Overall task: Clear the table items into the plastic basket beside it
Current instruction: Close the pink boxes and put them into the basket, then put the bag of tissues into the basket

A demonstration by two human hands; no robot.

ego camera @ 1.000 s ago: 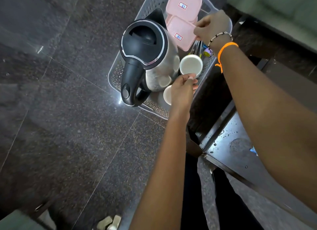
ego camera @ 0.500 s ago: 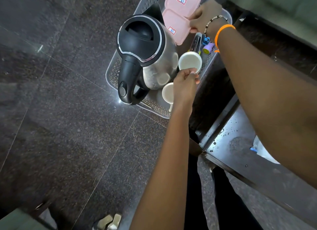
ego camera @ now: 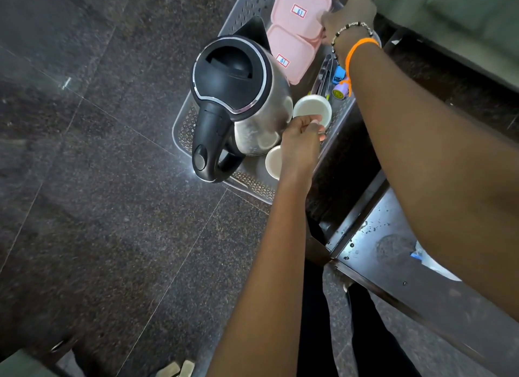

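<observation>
A grey perforated plastic basket (ego camera: 185,126) stands on the dark floor beside the table. Inside it are a steel electric kettle (ego camera: 238,95) with a black lid and handle, two pink lidded boxes (ego camera: 297,25), a white cup (ego camera: 313,108) and a second white cup (ego camera: 273,162). My left hand (ego camera: 302,140) pinches the rim of the first white cup, right of the kettle. My right hand (ego camera: 349,11) grips the right edges of the pink boxes at the basket's far end.
Dark tongs (ego camera: 324,76), a blue toy car (ego camera: 339,74) and a purple round item (ego camera: 340,91) lie along the basket's right side. The wet dark table (ego camera: 393,264) is at lower right, with a white plastic scrap (ego camera: 429,261) on it. Sandals (ego camera: 179,369) show at the bottom.
My right hand has moved toward the basket's far end with the pink boxes. My left hand stays at the white cup's rim.
</observation>
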